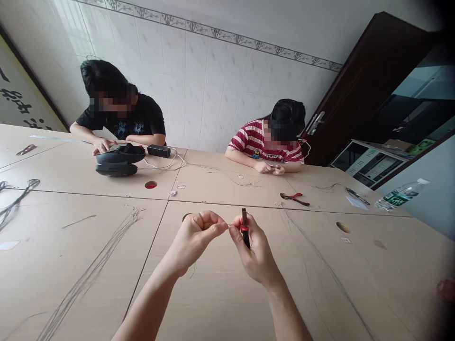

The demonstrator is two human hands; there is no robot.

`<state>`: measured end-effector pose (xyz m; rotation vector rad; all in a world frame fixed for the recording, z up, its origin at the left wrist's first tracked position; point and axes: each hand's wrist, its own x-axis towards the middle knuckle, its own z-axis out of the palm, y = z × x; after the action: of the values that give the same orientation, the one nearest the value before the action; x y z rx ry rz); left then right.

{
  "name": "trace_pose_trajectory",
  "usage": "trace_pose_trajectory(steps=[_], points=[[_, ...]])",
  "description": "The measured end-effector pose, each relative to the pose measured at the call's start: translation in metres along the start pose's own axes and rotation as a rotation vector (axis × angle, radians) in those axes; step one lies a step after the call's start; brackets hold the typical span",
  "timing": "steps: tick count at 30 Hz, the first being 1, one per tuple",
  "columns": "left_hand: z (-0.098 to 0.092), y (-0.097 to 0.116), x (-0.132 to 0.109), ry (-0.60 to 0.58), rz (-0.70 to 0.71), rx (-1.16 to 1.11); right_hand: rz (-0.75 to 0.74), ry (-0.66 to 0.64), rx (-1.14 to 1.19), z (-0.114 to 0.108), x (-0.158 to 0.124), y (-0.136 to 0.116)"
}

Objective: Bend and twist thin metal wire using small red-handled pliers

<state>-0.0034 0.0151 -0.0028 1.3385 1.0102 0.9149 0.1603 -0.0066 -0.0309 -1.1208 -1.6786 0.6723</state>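
My left hand (pixel 188 239) is closed in a pinch at the middle of the table. A thin grey wire (pixel 193 271) dangles below it, and the fingertips meet those of my right hand over a tiny pale end too small to make out. Pliers with red and black handles (pixel 244 229) are held upright in my right hand (pixel 259 253), jaws pointing up. That hand's thumb and forefinger also press together at the meeting point. Loose bundles of thin wires lie on both sides: one bundle (pixel 95 253) to the left, another (pixel 329 267) to the right.
Two people sit across the table (pixel 209 303), one beside a black device (pixel 119 158), the other with both hands (pixel 270 168) together. Red-handled pliers (pixel 298 200) lie by a cable hole. A water bottle (pixel 401 195) and a pen (pixel 357 195) are at the right.
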Motion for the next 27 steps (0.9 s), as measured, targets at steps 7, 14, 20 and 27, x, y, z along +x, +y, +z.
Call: trace_pose_trajectory(steps=[7, 14, 20, 27], points=[[-0.001, -0.0035, -0.0005, -0.01, 0.024, 0.037, 0.011, -0.036, -0.002, -0.0012, -0.0019, -0.0001], [-0.0021, -0.001, -0.0018, -0.005, 0.08, 0.146, 0.006, -0.012, -0.046, -0.0007, -0.0022, 0.0029], [-0.0014, -0.0037, -0.0027, 0.014, 0.107, 0.161, -0.007, -0.017, -0.057, 0.0013, -0.002, 0.0029], [-0.0008, -0.0045, -0.0017, 0.016, 0.082, 0.16, -0.032, -0.03, -0.054, 0.0022, -0.0019, 0.0017]])
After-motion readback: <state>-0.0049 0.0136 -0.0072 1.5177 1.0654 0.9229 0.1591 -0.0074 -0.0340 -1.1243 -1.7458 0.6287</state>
